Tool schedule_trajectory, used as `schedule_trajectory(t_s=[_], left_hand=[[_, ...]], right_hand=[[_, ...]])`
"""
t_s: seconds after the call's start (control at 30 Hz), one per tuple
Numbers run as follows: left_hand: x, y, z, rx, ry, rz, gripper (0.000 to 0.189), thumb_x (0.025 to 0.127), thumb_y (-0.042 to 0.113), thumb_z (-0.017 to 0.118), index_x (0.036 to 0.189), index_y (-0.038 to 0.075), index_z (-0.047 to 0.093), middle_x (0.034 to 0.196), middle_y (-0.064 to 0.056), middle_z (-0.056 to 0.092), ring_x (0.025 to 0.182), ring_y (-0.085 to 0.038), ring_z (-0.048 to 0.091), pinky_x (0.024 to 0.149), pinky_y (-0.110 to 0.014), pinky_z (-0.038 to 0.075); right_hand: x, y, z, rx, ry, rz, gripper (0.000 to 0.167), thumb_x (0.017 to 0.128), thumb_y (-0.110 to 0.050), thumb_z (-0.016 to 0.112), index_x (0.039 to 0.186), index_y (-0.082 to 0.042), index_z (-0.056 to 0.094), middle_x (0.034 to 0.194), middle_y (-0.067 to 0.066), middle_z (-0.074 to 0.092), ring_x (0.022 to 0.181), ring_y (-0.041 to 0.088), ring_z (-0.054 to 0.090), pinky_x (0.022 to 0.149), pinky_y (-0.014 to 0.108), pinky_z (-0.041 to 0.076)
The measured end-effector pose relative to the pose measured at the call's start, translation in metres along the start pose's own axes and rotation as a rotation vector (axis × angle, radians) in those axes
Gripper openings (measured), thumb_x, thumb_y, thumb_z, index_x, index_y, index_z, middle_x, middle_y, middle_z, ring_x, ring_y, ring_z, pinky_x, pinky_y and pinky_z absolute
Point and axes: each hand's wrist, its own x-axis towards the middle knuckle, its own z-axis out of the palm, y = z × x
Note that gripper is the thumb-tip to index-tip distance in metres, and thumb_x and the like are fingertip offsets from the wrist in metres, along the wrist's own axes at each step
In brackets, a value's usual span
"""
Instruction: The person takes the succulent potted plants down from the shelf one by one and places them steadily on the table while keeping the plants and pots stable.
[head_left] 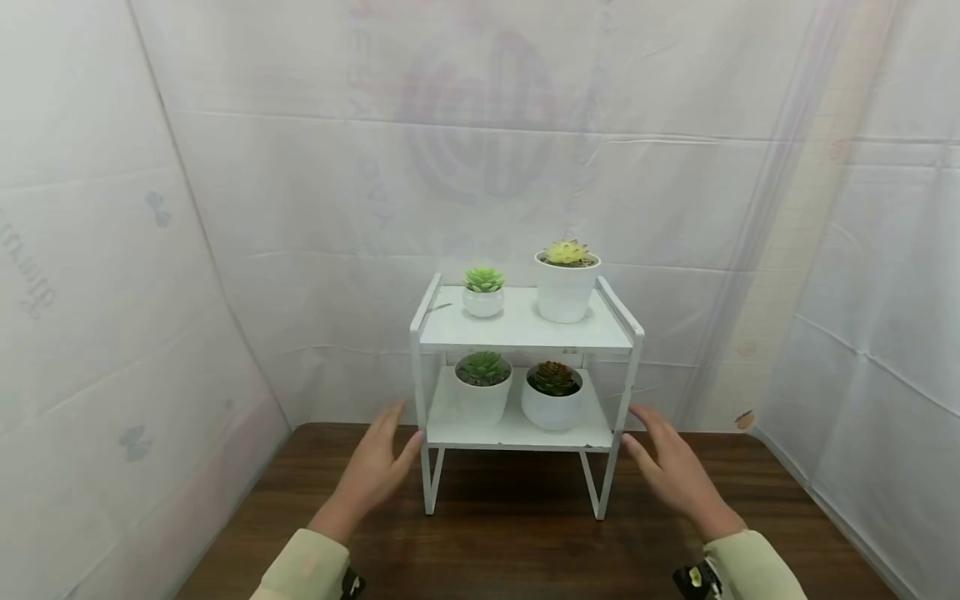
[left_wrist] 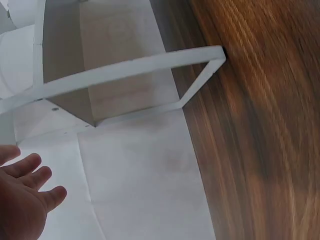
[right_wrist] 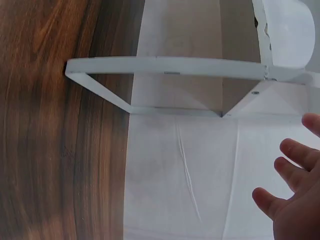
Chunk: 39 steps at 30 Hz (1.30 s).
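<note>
The white shelf stands widthwise between the person's left hand and right hand, both empty, fingers outstretched, about equally near its ends.

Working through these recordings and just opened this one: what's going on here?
A person's left hand and right hand are held at either side of a white two-tier rack on a wooden table, fingers spread. Neither hand grips it; whether either hand touches it is hard to tell. On its upper tier stand a small potted succulent and a larger yellowish potted succulent; on the lower tier, a green potted succulent and a dark brownish potted succulent.
</note>
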Motion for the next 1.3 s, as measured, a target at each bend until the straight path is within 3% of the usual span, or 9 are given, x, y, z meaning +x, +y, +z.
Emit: schedule_trajectory(t_s=[0.37, 0.63, 0.87, 1.13, 1.3], left_hand=[[-0.004, 0.004, 0.016, -0.123, 0.032, -0.022, 0.069, 0.100, 0.048, 0.046, 0.152, 0.006, 0.027, 0.154, -0.021, 0.032, 0.141, -0.041, 0.032, 0.111, -0.060, 0.031], [-0.003, 0.008, 0.026, -0.168, 0.086, 0.027, 0.066, 0.100, 0.043, 0.049, 0.151, 0.007, 0.030, 0.150, -0.020, 0.040, 0.137, -0.040, 0.039, 0.107, -0.061, 0.036], [-0.001, 0.010, 0.035, -0.190, 0.106, 0.040, 0.063, 0.100, 0.039, 0.053, 0.150, 0.008, 0.032, 0.147, -0.019, 0.044, 0.135, -0.037, 0.042, 0.107, -0.058, 0.038], [0.002, 0.009, 0.042, -0.230, 0.079, -0.045, 0.073, 0.098, 0.045, 0.054, 0.152, 0.005, 0.026, 0.149, -0.021, 0.040, 0.138, -0.038, 0.039, 0.109, -0.057, 0.036], [0.007, 0.007, 0.048, -0.260, 0.050, -0.109, 0.081, 0.092, 0.053, 0.060, 0.151, 0.007, 0.028, 0.147, -0.020, 0.043, 0.134, -0.036, 0.045, 0.105, -0.056, 0.042]], right_hand=[[-0.003, -0.012, 0.009, 0.036, 0.003, 0.057, 0.069, 0.101, -0.046, 0.047, 0.151, -0.004, 0.026, 0.152, 0.025, 0.032, 0.136, 0.048, 0.033, 0.102, 0.067, 0.034], [-0.004, -0.016, 0.018, 0.075, 0.072, -0.012, 0.059, 0.102, -0.035, 0.048, 0.148, -0.002, 0.032, 0.147, 0.024, 0.039, 0.133, 0.046, 0.040, 0.099, 0.066, 0.038], [-0.004, -0.015, 0.024, 0.096, 0.106, -0.019, 0.052, 0.103, -0.031, 0.049, 0.145, -0.003, 0.036, 0.145, 0.022, 0.043, 0.133, 0.043, 0.042, 0.100, 0.065, 0.039], [-0.003, -0.015, 0.026, 0.110, 0.121, -0.042, 0.048, 0.103, -0.027, 0.048, 0.145, -0.006, 0.037, 0.144, 0.020, 0.045, 0.132, 0.041, 0.044, 0.099, 0.064, 0.040], [-0.004, -0.014, 0.028, 0.108, 0.120, -0.048, 0.049, 0.104, -0.027, 0.047, 0.146, -0.006, 0.036, 0.145, 0.019, 0.044, 0.133, 0.041, 0.043, 0.100, 0.063, 0.040]])
